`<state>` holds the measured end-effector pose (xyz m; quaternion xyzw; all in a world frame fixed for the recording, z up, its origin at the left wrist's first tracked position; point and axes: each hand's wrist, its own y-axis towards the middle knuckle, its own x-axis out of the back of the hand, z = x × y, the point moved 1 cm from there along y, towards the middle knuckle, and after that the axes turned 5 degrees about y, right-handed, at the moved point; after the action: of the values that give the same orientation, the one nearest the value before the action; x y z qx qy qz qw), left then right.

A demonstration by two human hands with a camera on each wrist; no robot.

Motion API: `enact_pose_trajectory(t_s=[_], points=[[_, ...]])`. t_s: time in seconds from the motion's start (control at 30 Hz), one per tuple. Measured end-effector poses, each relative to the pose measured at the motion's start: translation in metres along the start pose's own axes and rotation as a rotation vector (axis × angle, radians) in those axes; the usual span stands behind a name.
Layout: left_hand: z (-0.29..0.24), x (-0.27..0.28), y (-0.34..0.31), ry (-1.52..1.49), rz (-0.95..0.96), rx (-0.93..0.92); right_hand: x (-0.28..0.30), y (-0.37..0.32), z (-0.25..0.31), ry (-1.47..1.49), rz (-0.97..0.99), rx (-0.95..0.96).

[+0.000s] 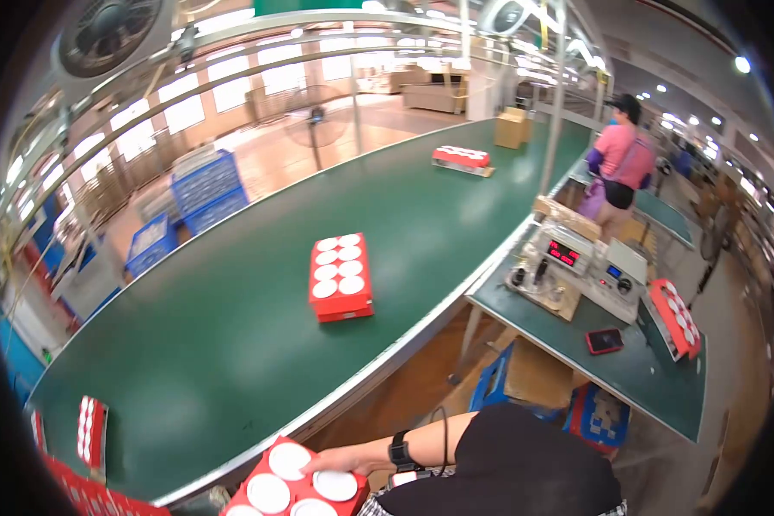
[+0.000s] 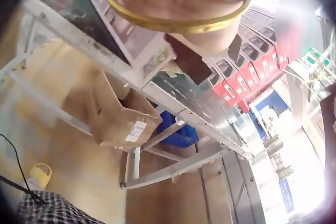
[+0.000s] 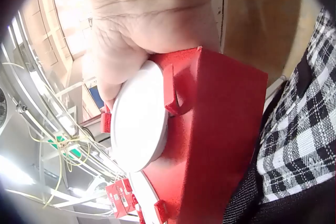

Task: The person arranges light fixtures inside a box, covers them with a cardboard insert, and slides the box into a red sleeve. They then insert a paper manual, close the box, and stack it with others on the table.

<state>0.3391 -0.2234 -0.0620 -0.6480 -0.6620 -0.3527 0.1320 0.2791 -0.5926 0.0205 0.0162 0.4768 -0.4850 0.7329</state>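
In the head view my right hand [image 1: 344, 459] grips the near edge of a red carton [image 3: 228, 124] whose top shows round white lids [image 1: 268, 494]. The right wrist view has the thumb side of that hand beside a white lid [image 3: 137, 119], while the far fingers are hidden behind the carton. My left hand [image 2: 184, 29] appears only in the left wrist view, under a yellow bangle [image 2: 178, 23]. Its fingers are out of sight, near dark brown flaps [image 2: 189, 61] and a row of red cartons [image 2: 247, 79]; I cannot tell what it holds.
A green conveyor belt [image 1: 232, 344] carries a red carton [image 1: 344, 307] and others farther off. At right, a side table [image 1: 568, 344] bears a display device [image 1: 563, 252], a phone [image 1: 605, 341] and a tilted red pack [image 1: 675, 318]. A person [image 1: 623, 159] stands beyond. A cardboard box [image 2: 123, 116] sits below a bench.
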Motion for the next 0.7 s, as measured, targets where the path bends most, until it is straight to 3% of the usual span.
enact_pose_trajectory(t_s=[0.1, 0.33, 0.53, 0.7], points=[[-0.019, -0.048, 0.039, -0.121, 0.163, -0.019, 0.008, -0.008, -0.008, -0.036, 0.048, 0.021], [-0.056, -0.154, 0.074, -0.352, 0.54, 0.057, 0.043, -0.033, -0.011, 0.05, -0.079, 0.107], [-0.1, -0.188, 0.107, -0.481, 0.689, 0.1, 0.042, -0.047, -0.006, 0.073, -0.109, 0.181], [-0.132, -0.199, 0.123, -0.572, 0.756, 0.158, 0.023, -0.061, 0.015, -0.02, -0.272, 0.281]])
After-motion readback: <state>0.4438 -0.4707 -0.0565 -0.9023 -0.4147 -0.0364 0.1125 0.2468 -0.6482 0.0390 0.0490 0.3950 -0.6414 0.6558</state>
